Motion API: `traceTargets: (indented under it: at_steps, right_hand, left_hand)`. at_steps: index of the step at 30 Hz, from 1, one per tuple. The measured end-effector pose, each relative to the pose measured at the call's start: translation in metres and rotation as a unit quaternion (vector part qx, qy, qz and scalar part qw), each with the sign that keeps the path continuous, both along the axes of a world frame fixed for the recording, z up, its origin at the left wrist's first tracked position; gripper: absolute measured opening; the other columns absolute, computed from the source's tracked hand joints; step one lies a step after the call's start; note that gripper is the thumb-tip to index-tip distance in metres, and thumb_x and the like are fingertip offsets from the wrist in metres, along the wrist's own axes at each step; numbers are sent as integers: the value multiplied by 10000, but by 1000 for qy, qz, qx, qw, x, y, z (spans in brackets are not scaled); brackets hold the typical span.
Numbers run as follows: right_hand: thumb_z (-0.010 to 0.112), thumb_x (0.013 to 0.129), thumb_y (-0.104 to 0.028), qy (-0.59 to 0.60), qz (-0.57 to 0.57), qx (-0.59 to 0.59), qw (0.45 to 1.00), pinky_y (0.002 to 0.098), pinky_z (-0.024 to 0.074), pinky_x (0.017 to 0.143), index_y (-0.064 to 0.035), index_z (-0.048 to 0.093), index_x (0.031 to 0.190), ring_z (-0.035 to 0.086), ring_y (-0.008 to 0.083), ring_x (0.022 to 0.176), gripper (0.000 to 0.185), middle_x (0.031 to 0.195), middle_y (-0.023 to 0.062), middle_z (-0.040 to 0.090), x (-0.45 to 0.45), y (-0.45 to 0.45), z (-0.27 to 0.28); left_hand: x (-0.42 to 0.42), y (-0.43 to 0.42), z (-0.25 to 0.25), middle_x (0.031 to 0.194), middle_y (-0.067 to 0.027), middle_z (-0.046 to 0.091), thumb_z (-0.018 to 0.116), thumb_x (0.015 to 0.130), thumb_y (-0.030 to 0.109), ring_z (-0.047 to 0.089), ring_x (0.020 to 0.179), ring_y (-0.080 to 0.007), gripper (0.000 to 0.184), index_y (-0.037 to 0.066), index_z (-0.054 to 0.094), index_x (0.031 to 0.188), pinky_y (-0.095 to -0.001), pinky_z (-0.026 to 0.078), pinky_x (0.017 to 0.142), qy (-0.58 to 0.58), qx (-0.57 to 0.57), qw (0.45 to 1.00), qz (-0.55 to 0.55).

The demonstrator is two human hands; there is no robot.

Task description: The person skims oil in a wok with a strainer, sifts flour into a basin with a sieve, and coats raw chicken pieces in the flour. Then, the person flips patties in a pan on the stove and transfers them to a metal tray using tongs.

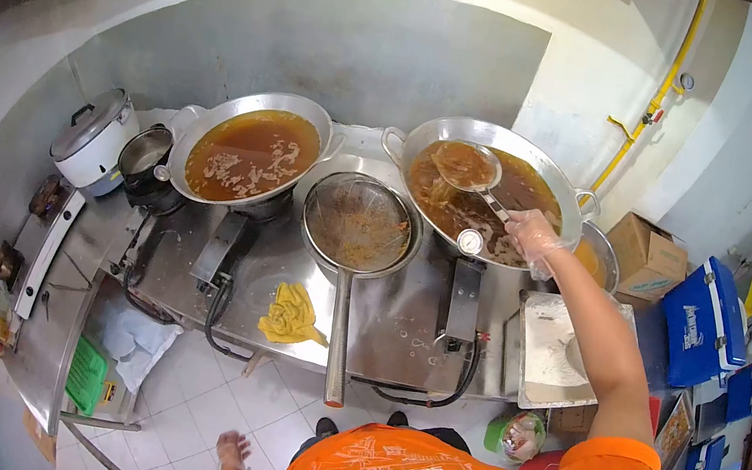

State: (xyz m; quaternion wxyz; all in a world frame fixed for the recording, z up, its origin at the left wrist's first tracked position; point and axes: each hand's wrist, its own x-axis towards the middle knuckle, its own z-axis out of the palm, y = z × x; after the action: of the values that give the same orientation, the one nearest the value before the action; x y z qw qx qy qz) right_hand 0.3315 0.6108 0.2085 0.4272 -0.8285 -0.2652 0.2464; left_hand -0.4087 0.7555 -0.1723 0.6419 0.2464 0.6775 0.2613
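Note:
My right hand (532,236), in a clear plastic glove, is closed round the handle of a round skimmer (466,166). The skimmer's bowl is in the brown oil of the right wok (574,195). A dial thermometer (470,241) sits at that wok's front rim. Low over the floor, my left hand (234,449) hangs with its fingers partly curled; it touches nothing that I can see. Between the two woks, a large long-handled strainer (362,223) holding brown crumbs rests on a bowl. The left wok (318,114) holds brown oil with pale foam.
A yellow cloth (291,315) lies near the steel counter's (390,334) front edge. To the right are a tray of white powder (554,344), a cardboard box (645,258) and a blue cooler (701,323). A rice cooker (97,135) and a dark pot (146,157) stand at the left.

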Motion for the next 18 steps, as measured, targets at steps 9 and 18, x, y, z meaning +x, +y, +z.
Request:
traceTargets:
  at_steps: [9,18]
  right_hand:
    - [605,876,-113,-98,-8,-37,994,312,428,538,-32,715,1035,524,137,564,210,664,59,593,8,-3,-13]
    - [612,860,-121,-140,-48,-64,987,378,491,754,-60,682,1126,651,256,797,282,887,163,688,0,-3,11]
  left_hand:
    - [-107,-75,-63,1062,-99,616,497,934,332,582,921,-254,244,126,517,1063,-458,452,756,103,-234,966,-40]
    - [-51,-51,-59,1071,-103,596,483,942,288,596,902,-256,254,130,496,1141,-435,470,716,57,-155,981,-102]
